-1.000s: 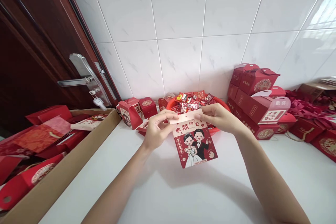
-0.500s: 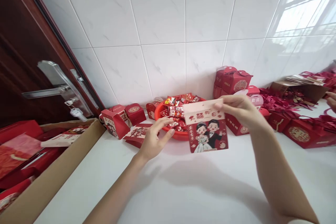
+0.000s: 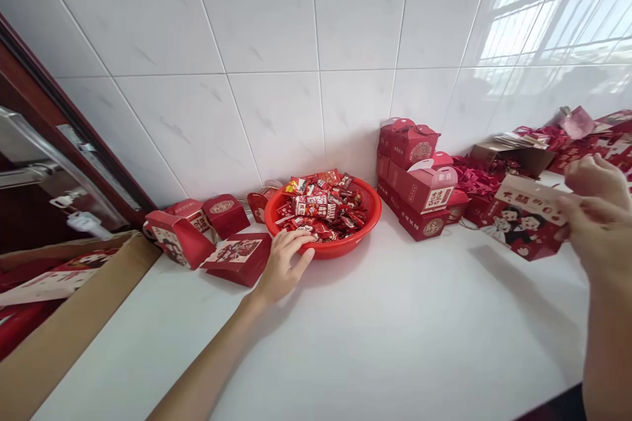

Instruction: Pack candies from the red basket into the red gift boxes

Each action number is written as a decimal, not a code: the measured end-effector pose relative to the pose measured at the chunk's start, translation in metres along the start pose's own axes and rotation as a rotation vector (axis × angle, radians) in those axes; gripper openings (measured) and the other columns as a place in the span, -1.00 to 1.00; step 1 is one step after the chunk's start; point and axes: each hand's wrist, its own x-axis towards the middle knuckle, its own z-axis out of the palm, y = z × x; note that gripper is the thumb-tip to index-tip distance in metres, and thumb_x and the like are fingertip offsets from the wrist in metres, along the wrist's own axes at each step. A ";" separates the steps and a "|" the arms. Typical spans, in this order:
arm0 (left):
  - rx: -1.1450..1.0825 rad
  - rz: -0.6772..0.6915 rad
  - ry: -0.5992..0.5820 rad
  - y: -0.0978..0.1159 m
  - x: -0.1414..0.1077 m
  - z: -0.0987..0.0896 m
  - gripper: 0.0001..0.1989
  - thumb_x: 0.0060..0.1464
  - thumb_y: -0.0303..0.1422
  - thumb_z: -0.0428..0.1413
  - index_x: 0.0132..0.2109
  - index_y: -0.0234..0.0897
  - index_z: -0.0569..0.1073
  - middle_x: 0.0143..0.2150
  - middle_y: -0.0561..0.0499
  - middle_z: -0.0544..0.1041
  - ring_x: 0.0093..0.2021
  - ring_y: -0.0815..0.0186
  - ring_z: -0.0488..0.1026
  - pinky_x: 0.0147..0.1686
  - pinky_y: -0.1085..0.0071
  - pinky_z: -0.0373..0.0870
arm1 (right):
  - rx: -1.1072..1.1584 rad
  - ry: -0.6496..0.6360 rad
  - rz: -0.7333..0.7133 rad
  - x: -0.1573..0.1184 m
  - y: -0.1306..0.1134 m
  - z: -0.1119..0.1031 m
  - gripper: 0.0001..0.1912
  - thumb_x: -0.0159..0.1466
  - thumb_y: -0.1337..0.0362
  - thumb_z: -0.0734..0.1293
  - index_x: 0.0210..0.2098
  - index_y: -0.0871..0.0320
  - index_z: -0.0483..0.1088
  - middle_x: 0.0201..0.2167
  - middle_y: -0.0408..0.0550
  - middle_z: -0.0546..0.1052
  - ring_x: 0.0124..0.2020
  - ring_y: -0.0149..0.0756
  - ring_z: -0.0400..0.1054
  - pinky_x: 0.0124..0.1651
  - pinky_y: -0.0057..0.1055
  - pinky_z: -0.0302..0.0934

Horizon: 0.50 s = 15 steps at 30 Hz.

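My left hand (image 3: 286,263) is at the near left edge of a red plastic basket (image 3: 340,250). Its fingers reach over the rim toward the wrapped candies (image 3: 316,207) heaped inside, and the thumb stands apart from them. Off to the right, my right hand (image 3: 592,230) grips the top edge of a red and cream paper gift bag (image 3: 528,223) printed with a cartoon bride and groom. The bag is tilted and held above the table. Another person's closed hand (image 3: 600,177) is just behind my right hand; whether it touches the bag I cannot tell.
Red gift boxes (image 3: 419,194) are stacked by the tiled wall. Behind them lie dark pink ribbons (image 3: 476,174) and a cardboard box (image 3: 513,154). Left of the basket, a red bag (image 3: 239,256) lies near other boxes (image 3: 224,214). A carton (image 3: 93,296) stands at the left by the door.
My right hand has carried the gift bag from in front of the basket far to the right. My left hand stays by the basket. The view has turned right, and the other person's hand shows more.
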 end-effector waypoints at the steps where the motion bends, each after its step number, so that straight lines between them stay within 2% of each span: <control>1: 0.000 -0.001 0.000 0.000 0.000 0.000 -0.73 0.32 -0.22 0.00 -0.04 -0.19 0.55 0.01 -0.08 0.59 0.06 0.15 0.47 0.20 0.06 0.25 | -0.032 0.001 0.078 -0.004 0.004 0.005 -0.71 0.08 0.05 0.44 -0.52 0.15 0.45 -0.72 -0.16 0.28 -0.64 -0.33 0.15 -0.49 -0.28 0.13; 3: 0.002 -0.002 -0.003 0.000 0.000 0.000 -0.73 0.32 -0.22 0.00 -0.05 -0.19 0.55 0.00 -0.07 0.59 0.06 0.15 0.47 0.19 0.07 0.26 | -0.033 -0.057 0.195 -0.011 0.010 0.017 -0.79 0.09 0.14 0.42 -0.53 0.15 0.43 -0.73 -0.17 0.30 -0.64 -0.31 0.20 -0.46 -0.29 0.16; 6: 0.007 -0.001 -0.010 0.001 0.000 -0.001 -0.72 0.31 -0.21 0.00 -0.04 -0.19 0.55 -0.01 -0.07 0.60 0.06 0.15 0.47 0.18 0.09 0.27 | 0.050 -0.204 0.277 -0.018 0.023 0.036 -0.78 0.12 0.15 0.40 -0.53 0.14 0.39 -0.71 -0.15 0.35 -0.65 -0.28 0.25 -0.49 -0.30 0.18; 11: 0.008 0.005 -0.004 0.000 0.000 -0.001 -0.72 0.31 -0.21 0.01 -0.03 -0.19 0.54 -0.01 -0.07 0.60 0.06 0.15 0.47 0.19 0.09 0.27 | 0.046 -0.290 0.269 -0.018 0.040 0.050 -0.75 0.15 0.22 0.40 -0.58 0.11 0.29 -0.62 -0.12 0.40 -0.58 -0.30 0.29 -0.44 -0.33 0.18; 15: 0.015 0.008 -0.001 0.000 -0.001 0.000 -0.73 0.31 -0.21 0.00 -0.04 -0.19 0.54 -0.02 -0.07 0.60 0.05 0.15 0.47 0.19 0.09 0.27 | -0.004 -0.292 0.246 -0.020 0.038 0.048 -0.79 0.11 0.27 0.42 -0.55 0.10 0.31 -0.58 -0.13 0.39 -0.56 -0.33 0.21 -0.41 -0.31 0.12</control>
